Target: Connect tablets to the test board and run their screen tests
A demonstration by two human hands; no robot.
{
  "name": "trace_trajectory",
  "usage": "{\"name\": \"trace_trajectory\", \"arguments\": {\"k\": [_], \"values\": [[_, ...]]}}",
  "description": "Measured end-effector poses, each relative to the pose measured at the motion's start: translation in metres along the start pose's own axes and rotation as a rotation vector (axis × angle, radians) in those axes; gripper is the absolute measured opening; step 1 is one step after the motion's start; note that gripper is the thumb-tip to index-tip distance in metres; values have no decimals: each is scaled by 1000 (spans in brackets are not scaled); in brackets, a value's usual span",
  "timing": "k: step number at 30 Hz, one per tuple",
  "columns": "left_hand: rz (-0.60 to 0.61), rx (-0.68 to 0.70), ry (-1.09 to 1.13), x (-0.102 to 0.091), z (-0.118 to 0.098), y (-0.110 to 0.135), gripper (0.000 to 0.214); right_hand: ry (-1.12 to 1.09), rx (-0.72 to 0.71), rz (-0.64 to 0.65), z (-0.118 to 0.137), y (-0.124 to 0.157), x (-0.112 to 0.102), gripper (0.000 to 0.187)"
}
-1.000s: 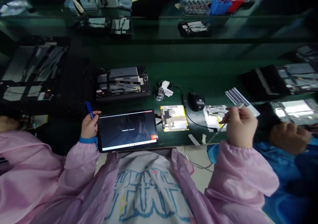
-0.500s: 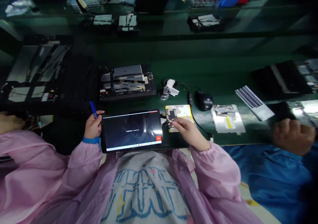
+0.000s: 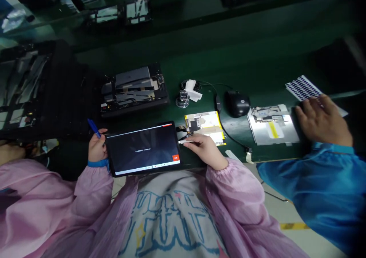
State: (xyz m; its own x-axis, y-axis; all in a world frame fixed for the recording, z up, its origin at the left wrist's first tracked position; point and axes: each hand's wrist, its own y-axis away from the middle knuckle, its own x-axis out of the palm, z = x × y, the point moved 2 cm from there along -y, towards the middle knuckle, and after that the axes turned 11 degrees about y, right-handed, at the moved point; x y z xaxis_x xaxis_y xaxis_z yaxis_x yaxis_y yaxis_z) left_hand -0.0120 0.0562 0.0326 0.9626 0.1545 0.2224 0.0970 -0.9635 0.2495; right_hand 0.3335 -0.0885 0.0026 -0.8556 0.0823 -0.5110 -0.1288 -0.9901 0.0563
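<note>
A dark tablet [image 3: 143, 149] with a lit screen and a red button lies at the bench's near edge. My left hand [image 3: 97, 148] grips its left side and also holds a blue pen [image 3: 93, 128] that sticks up. My right hand [image 3: 203, 148] is closed in a pinch on a thin white tool [image 3: 185, 141] at the tablet's right edge. Just behind that hand lies a yellow-taped circuit board [image 3: 206, 126].
An opened tablet chassis [image 3: 133, 90] sits behind the tablet. A black mouse [image 3: 238, 103] with its cable, a small round item [image 3: 183, 99] and a silver back plate [image 3: 271, 125] lie to the right. A co-worker's hand [image 3: 323, 121] in a blue sleeve rests on a sticker sheet [image 3: 303, 87].
My right hand came from the silver plate on the right over to the tablet's right edge, tool in its fingers. The co-worker's hand moved up onto the sticker sheet. My view tilted.
</note>
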Motion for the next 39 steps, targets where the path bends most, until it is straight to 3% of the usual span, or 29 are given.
{"name": "trace_trajectory", "arguments": {"k": [12,23,31,39], "values": [[-31,31,-49,5,-2,-1,14,105,-203,-18,-4,4,3,23],[-11,27,-64,6,-2,1,14,168,-264,15,-3,12,3,26],[-16,39,-116,7,-2,3,9,407,-276,-36,0,17,12,34],[-19,25,-114,4,1,6,12,612,-372,29,9,17,10,37]]}}
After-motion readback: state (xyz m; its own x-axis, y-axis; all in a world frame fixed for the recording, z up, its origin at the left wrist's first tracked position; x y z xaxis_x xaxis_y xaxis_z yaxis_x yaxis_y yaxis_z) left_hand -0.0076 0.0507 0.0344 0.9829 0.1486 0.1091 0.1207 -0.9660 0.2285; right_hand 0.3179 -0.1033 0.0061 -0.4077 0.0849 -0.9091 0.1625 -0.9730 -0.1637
